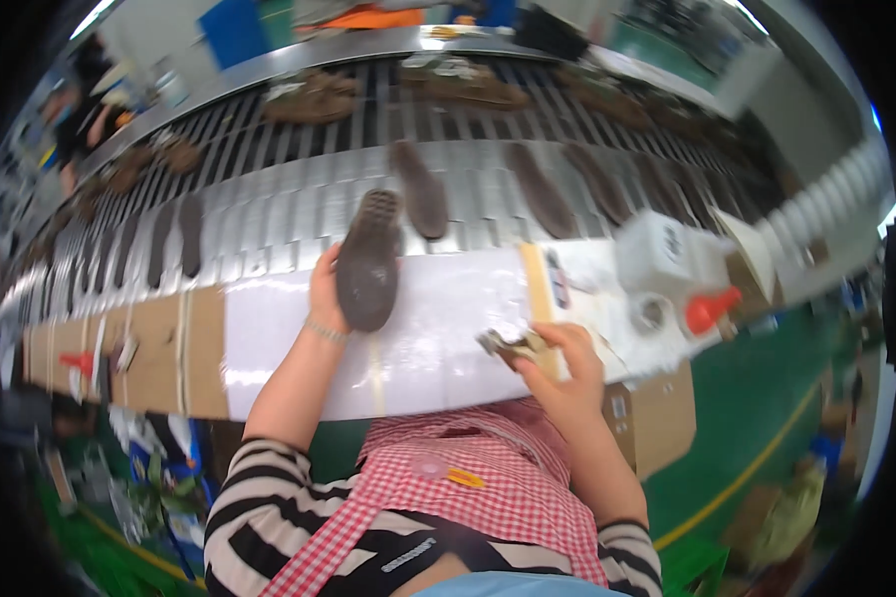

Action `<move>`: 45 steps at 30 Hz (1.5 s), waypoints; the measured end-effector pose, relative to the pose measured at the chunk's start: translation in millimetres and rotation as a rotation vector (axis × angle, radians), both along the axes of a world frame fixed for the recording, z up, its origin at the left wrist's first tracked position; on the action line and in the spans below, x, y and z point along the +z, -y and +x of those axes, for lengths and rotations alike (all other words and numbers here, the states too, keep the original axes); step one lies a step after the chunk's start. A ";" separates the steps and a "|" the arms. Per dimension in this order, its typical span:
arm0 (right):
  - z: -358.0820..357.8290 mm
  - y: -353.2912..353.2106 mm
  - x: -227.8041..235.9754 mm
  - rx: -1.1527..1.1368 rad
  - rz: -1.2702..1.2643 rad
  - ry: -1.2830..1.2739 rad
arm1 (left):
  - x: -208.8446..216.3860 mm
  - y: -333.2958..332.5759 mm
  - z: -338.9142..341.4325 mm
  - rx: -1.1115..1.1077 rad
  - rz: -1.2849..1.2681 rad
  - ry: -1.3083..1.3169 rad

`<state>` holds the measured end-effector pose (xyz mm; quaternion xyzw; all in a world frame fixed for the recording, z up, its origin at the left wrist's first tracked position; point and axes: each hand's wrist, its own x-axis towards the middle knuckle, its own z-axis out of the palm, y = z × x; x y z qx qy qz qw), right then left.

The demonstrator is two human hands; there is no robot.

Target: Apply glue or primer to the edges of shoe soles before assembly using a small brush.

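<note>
While I watch from afar, taking clock bearings from mid-view, one dark brown shoe sole (368,274) is in hand at 10 o'clock, tilted above a glossy white work sheet (458,289). Left hand (327,291) grips it along its left edge, some fingers hidden behind; the gridded heel points to 12, the rounded toe to 6. Right hand (569,370), at 4 o'clock, is closed in a pinch on a small crumpled brown-and-pale piece (510,346). Blur keeps me from saying what it is. Hands well apart; that piece is not touching the sole.

Progress, as I judge it: one sole mid-handling, finish unclear. Its forefoot has a shine; I cannot tell coating from reflected light. More brown flat soles (420,191) lie on the silver metal conveyor (478,164) from 12 round to 2, and a dark group of narrow soles (190,236) at 10. I can't sort treated from untreated. Beyond, brown shoes (312,98) sit at 11 o'clock, no sole visibly being joined to them. Near 3 o'clock I note a translucent white plastic jug (655,254) and a red pointed cap (713,310).
</note>
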<state>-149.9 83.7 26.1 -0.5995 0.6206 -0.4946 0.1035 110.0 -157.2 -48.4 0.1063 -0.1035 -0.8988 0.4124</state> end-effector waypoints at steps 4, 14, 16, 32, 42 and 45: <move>12.7 13.1 -3.5 0.053 0.060 0.024 | -25.0 78.1 29.8 0.058 0.067 -0.046; 21.5 34.1 -0.4 0.061 0.155 0.001 | -64.0 199.9 174.3 0.992 -0.554 1.773; 18.7 38.3 -3.8 0.037 0.187 0.010 | -61.6 200.3 225.1 0.926 -0.570 2.304; -10.7 37.6 18.0 -0.091 0.159 -0.120 | -14.0 119.8 216.4 0.678 -0.358 0.162; -113.5 -9.1 51.1 -0.472 0.117 -0.768 | 93.4 3.1 74.0 0.242 -0.555 -0.084; -154.4 -24.7 41.7 -0.574 0.162 -0.836 | 89.1 -18.7 40.1 0.084 -0.502 -0.076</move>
